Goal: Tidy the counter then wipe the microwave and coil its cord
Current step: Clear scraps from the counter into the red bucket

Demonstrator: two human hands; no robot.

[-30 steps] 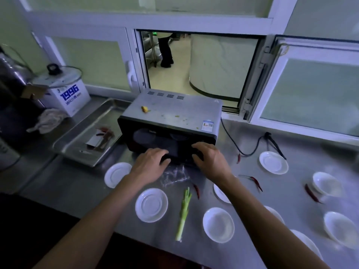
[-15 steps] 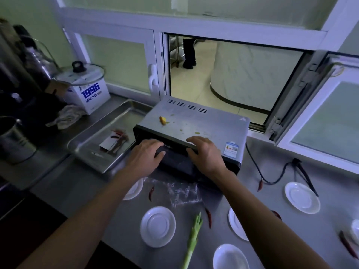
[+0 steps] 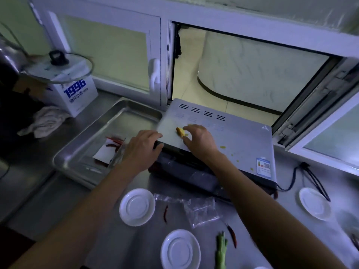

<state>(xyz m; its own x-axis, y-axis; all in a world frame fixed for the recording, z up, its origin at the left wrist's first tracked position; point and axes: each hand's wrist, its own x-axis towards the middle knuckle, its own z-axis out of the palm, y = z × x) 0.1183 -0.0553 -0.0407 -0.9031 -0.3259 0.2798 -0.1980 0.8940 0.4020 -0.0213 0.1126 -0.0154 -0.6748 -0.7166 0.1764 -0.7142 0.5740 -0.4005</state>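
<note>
Dim, bluish; daylight through the hatch [image 3: 242, 74]; edges perhaps warped.

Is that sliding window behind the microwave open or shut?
Open. Behind the microwave, the window shows a bare gap onto a tiled floor beyond.

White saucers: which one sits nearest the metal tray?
The saucer just below the tray's front corner, left of the plastic bag; the other saucers lie further toward the front or far right.
</note>
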